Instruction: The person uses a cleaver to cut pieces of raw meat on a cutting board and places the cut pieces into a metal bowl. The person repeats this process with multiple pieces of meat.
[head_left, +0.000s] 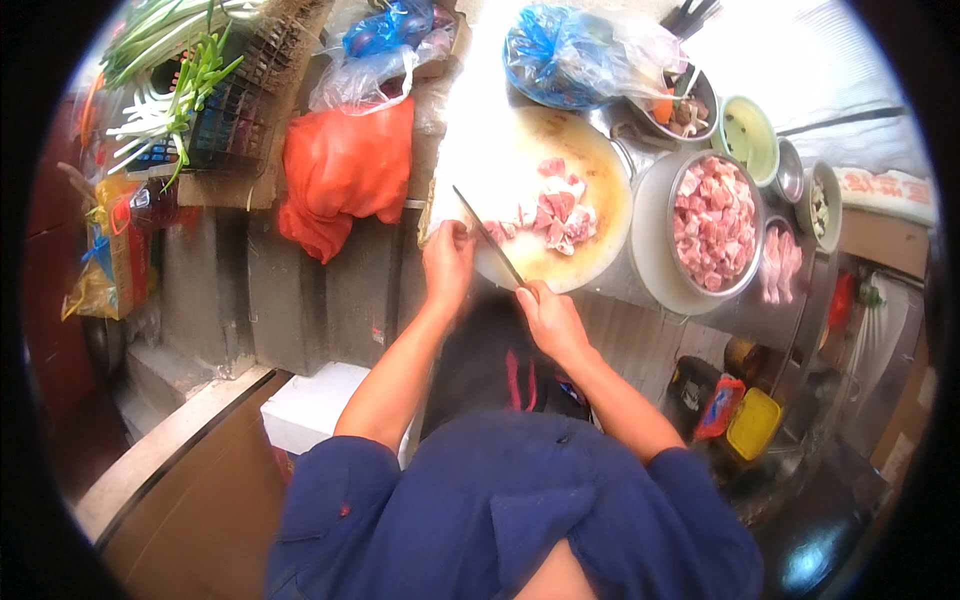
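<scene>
My right hand (553, 319) grips the handle of a knife (491, 238), its dark blade slanting up and left over the near left part of a round cutting board (611, 202). Cut pieces of raw meat (559, 214) lie on the board, with a few by the blade. My left hand (448, 259) is at the board's left edge, left of the blade, its fingers bent together; whether something small is between them cannot be told. A metal bowl heaped with raw meat chunks (714, 225) stands to the right of the board.
A red plastic bag (349, 169) and spring onions (184, 105) on a crate lie left. Behind the board sits a basin with plastic bags (559, 56). Right are a green bowl (748, 141), a small metal bowl (787, 171) and skinned pale meat (780, 262). Glare washes out the back.
</scene>
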